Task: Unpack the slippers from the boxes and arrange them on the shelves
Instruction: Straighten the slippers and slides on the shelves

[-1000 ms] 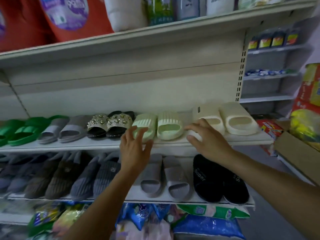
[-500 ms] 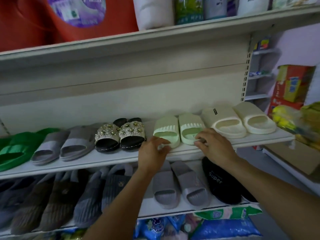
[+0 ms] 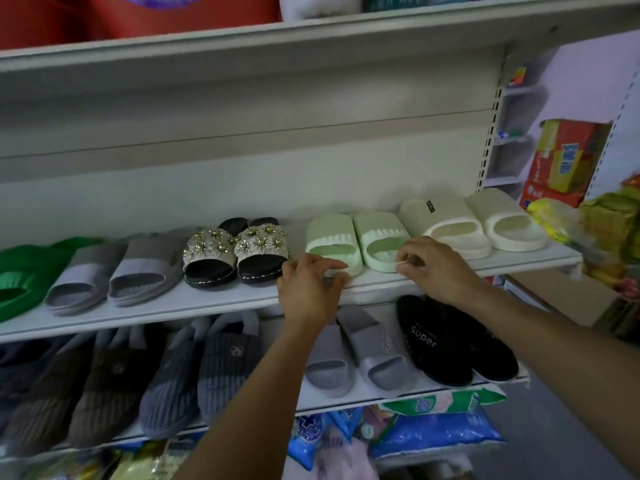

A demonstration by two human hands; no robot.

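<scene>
Pale green slippers (image 3: 356,240) are sitting side by side on the white middle shelf (image 3: 138,313), between a flowered pair (image 3: 239,251) and a cream pair (image 3: 474,223), the left hand (image 3: 310,292) gripping one toe, the right hand (image 3: 440,268) pinching the other

L hand (image 3: 311,289) covers toe of left pale green slipper (image 3: 330,237); gripping or just resting, can't tell. R hand (image 3: 440,268) pinches toe rim of right pale green slipper (image 3: 381,237), hiding that corner. Lower shelf: L arm (image 3: 249,393) hides part of grey slide (image 3: 327,372); R arm (image 3: 554,348) covers upper end of black slipper (image 3: 436,344) w/ "Super"; its mate (image 3: 495,362) mostly behind arm. Green slippers (image 3: 24,271) cut by left edge. Red pack (image 3: 138,19) cut by top edge. Label (image 3: 430,206) on cream slipper (image 3: 446,223) too small to read. Bags (image 3: 436,434) at bottom blurred, print illegible. Dark slippers (image 3: 38,403) lower left dim, blurred. Yellow packs (image 3: 609,230) at right smeared.
</scene>
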